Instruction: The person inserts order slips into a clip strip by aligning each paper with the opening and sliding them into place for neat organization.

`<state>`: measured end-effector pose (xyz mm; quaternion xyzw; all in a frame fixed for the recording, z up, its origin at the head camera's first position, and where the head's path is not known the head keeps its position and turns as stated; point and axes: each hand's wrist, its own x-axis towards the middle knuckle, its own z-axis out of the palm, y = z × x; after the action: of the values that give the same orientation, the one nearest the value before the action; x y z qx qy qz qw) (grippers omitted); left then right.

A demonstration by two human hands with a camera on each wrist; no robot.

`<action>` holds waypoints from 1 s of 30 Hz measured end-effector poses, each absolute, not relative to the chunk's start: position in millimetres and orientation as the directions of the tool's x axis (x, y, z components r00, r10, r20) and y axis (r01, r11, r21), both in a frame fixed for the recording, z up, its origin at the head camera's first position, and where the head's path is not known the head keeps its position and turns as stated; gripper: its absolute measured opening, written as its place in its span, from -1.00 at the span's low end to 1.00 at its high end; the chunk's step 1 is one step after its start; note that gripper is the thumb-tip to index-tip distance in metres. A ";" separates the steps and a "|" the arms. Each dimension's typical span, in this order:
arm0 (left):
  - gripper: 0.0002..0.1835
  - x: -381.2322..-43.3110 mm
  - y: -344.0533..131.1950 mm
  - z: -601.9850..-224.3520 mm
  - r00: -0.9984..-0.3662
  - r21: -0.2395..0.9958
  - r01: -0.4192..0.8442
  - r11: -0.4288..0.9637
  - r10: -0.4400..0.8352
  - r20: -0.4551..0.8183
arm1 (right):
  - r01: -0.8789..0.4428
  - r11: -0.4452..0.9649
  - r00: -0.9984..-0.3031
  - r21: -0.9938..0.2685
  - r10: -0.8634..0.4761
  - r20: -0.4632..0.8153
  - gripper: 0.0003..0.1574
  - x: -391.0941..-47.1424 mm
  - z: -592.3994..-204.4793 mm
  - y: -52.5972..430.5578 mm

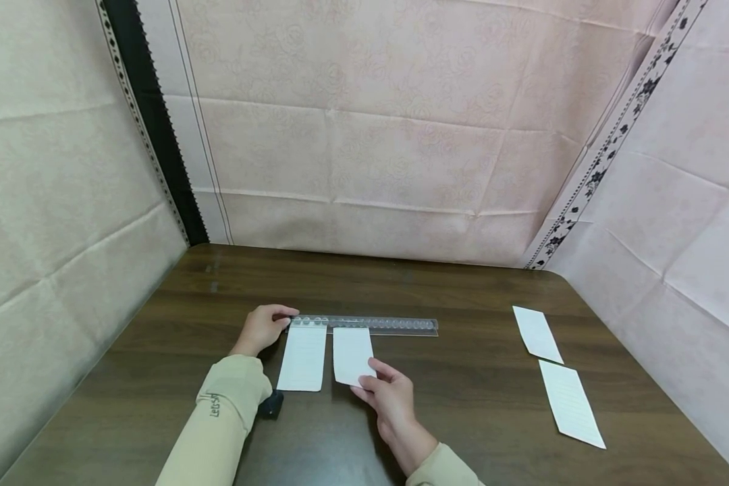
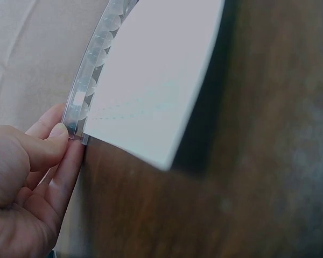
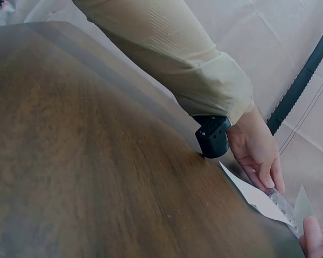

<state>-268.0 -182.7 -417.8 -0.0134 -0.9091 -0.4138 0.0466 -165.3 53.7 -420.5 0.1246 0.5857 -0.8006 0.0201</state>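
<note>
A long clear plastic strip with a row of round loops [image 1: 403,326], like a loose-leaf binder spine, lies crosswise above the table. My left hand [image 1: 262,329] pinches its left end between thumb and fingers, seen close in the left wrist view [image 2: 35,172]. One white lined sheet [image 1: 302,361] hangs from the strip's left part, its top edge overlapped by the loops. To its right, my right hand [image 1: 391,398] pinches a smaller-looking white sheet [image 1: 351,354] by the lower right corner, its top edge at the strip. In the right wrist view only fingertips [image 3: 314,239] show.
Two more white sheets, an upper one [image 1: 537,334] and a lower lined one [image 1: 572,403], lie on the right of the brown wooden table [image 1: 474,418]. A black device [image 1: 271,405] sits under the left wrist. Pale patterned cloth [image 1: 364,148] hangs behind and on both sides.
</note>
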 end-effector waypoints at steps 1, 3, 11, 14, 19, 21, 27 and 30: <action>-0.77 -268.4 -182.8 -418.0 -0.995 0.749 0.065 0.659 -0.013 0.098 | 0.178 -0.312 -0.968 -0.933 0.113 -0.223 -0.42 -166.2 -420.9 53.2; -0.77 -268.3 -182.3 -417.3 -0.995 0.747 0.069 0.661 -0.011 0.102 | 0.175 -0.306 -0.969 -0.936 0.115 -0.219 -0.42 -167.9 -421.3 52.3; -0.77 -267.1 -179.2 -414.9 -0.995 0.755 0.063 0.653 -0.018 0.098 | 0.160 -0.287 -0.969 -0.945 0.138 -0.206 -0.44 -172.1 -422.7 48.1; -0.77 -267.0 -178.5 -415.4 -0.994 0.752 0.076 0.654 -0.011 0.110 | 0.156 -0.277 -0.968 -0.948 0.148 -0.202 -0.44 -174.0 -424.4 47.3; -0.78 -268.3 -178.3 -416.7 -0.991 0.744 0.100 0.661 -0.004 0.137 | 0.148 -0.269 -0.969 -0.952 0.151 -0.193 -0.43 -176.0 -425.0 46.0; -0.78 -268.8 -178.3 -416.9 -0.990 0.743 0.100 0.662 -0.005 0.137 | 0.142 -0.265 -0.972 -0.954 0.146 -0.186 -0.43 -175.9 -424.7 45.8; -0.78 -268.8 -177.7 -416.2 -0.992 0.746 0.087 0.661 -0.013 0.127 | 0.111 -0.233 -0.983 -0.966 0.116 -0.141 -0.42 -174.1 -422.2 51.7; -0.78 -268.2 -178.4 -416.4 -0.992 0.744 0.086 0.662 -0.012 0.126 | 0.087 -0.185 -0.987 -0.979 0.115 -0.110 -0.42 -172.9 -421.0 59.1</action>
<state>-268.2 -178.4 -416.4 -0.0203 -0.9097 -0.4103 0.0601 -172.9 59.1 -421.0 0.0791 0.6384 -0.7656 -0.0091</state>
